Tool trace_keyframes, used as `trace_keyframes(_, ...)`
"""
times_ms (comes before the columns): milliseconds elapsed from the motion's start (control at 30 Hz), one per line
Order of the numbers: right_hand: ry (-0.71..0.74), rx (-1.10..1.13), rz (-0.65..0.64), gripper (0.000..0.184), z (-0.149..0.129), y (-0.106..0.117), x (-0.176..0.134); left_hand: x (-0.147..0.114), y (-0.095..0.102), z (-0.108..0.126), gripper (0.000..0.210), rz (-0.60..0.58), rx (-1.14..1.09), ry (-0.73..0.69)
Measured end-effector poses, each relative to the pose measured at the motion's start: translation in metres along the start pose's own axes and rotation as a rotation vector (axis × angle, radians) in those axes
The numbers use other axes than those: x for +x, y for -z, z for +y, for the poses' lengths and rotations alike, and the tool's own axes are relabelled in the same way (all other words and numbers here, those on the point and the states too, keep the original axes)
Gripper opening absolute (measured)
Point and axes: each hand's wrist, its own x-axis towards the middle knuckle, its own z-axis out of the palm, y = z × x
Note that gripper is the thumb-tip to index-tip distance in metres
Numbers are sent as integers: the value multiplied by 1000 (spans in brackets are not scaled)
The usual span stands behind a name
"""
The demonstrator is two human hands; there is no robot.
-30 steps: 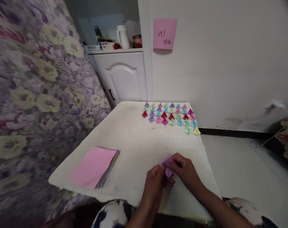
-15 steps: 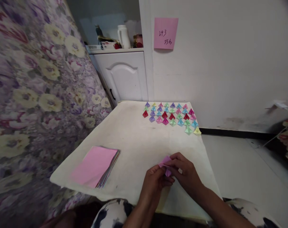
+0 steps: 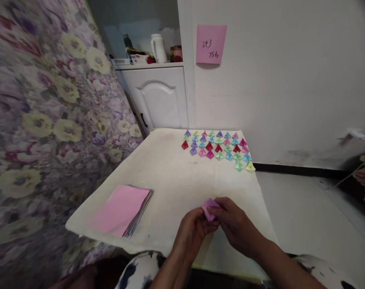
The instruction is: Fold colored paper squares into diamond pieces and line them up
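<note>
Between the right fingers [image 3: 223,202], pink paper [image 3: 207,205] is pinched; left fingers [image 3: 210,228] apparently hold it from below.

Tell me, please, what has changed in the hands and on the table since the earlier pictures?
The left hand has opened, its palm turned more upward, and its thumb has shifted left, toward the edge of the small purple paper. The right hand has its thumb across the paper's face. Neither hand took up anything new. The paper stack and the folded pieces stayed in place.
</note>
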Motion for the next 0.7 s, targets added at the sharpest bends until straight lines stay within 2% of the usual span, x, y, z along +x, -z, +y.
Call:
trace_keyframes(133, -5, -21, 9, 45, 0, -1, -2, 1, 2, -3, 28, -16, 57, -48)
trace_keyframes(233, -37, 85, 73, 36, -1, 0, -1, 1, 2, -6, 30, 11, 148, -92)
trace_keyframes(300, -149, 222, 149, 29, -1, 0, 0, 1, 0, -6, 33, 61, 229, -126)
trace_keyframes(367, -339, 344, 211, 30, 1, -2, 2, 1, -2, -6, 35, 111, 311, -171)
trace_keyframes(467, -551, 509, 179, 28, 9, -6, 6, 2, -4, -7, 37, 141, 403, -207)
trace_keyframes(567, -597, 647, 107, 22, 15, -9, 8, 4, -2, -10, 36, 127, 484, -217)
trace_keyframes(700, -648, 709, 106, 22, 17, -8, 9, 5, 0, -10, 34, 134, 596, -268)
